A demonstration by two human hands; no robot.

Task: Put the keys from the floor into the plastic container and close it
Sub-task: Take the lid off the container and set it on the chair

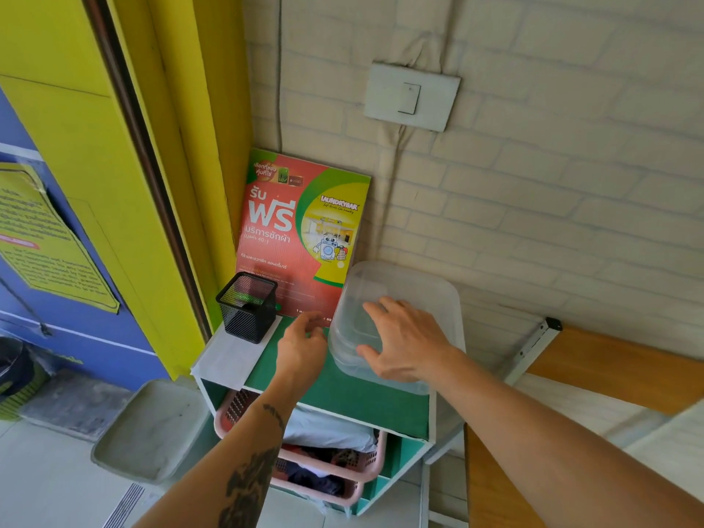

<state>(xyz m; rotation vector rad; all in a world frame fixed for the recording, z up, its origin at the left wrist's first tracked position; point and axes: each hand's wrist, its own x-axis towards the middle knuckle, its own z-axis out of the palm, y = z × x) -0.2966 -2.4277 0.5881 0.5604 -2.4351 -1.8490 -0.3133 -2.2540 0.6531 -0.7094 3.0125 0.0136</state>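
A clear plastic container (426,295) with a lid on it stands on the green top of a small shelf unit (365,398), against the brick wall. My right hand (404,341) lies spread over the container's lid, fingers apart. Just left of the container, my left hand (301,348) hovers with the fingers curled and the fingertips pinched together; I cannot tell whether it holds anything. No keys are visible in the head view.
A black mesh pen holder (247,306) stands on white paper at the shelf's left end. A red and green poster (301,230) leans on the wall behind. Pink baskets (343,466) fill the shelf below. A grey tray (152,428) lies on the floor at left; a wooden table (617,367) is at right.
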